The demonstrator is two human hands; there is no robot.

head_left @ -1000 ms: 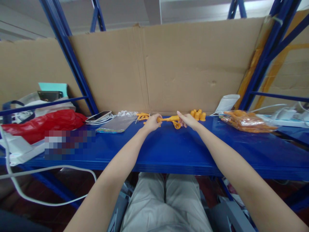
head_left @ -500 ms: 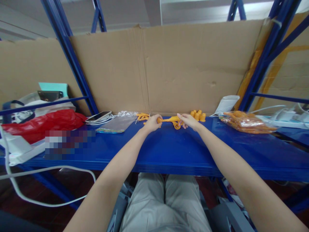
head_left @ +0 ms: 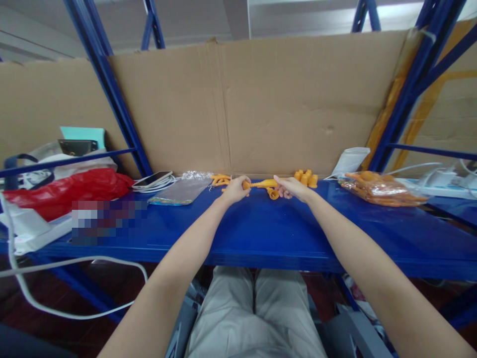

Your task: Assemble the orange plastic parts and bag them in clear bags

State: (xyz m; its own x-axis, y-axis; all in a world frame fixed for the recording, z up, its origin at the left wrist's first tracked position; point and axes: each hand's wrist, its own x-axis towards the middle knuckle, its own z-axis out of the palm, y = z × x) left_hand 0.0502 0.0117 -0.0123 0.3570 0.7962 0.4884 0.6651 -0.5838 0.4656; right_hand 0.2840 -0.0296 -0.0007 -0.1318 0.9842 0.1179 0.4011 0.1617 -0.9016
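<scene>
Both my arms reach far out over the blue shelf [head_left: 283,233]. My left hand [head_left: 235,189] grips the left end of an orange plastic toy piece [head_left: 261,184], a thin ribbed rod with a thicker body. My right hand [head_left: 291,187] pinches its right end, where a small orange ring part [head_left: 274,194] hangs just below. The piece is held level, just above the shelf near the cardboard back wall [head_left: 290,99]. Loose orange parts [head_left: 219,179] lie left of my left hand, and a cluster of small orange caps [head_left: 306,177] stands behind my right hand.
A clear bag of orange parts [head_left: 380,191] lies at right beside a white pouch [head_left: 350,159]. At left sit a clear plastic bag [head_left: 182,189], a phone with white cable [head_left: 152,180], a red bag [head_left: 67,191] and white cord [head_left: 74,261]. Blue rack posts [head_left: 112,94] flank the cardboard.
Almost nothing differs: both hands keep their grip on the orange piece, with my right hand's fingers shifting slightly at its end.
</scene>
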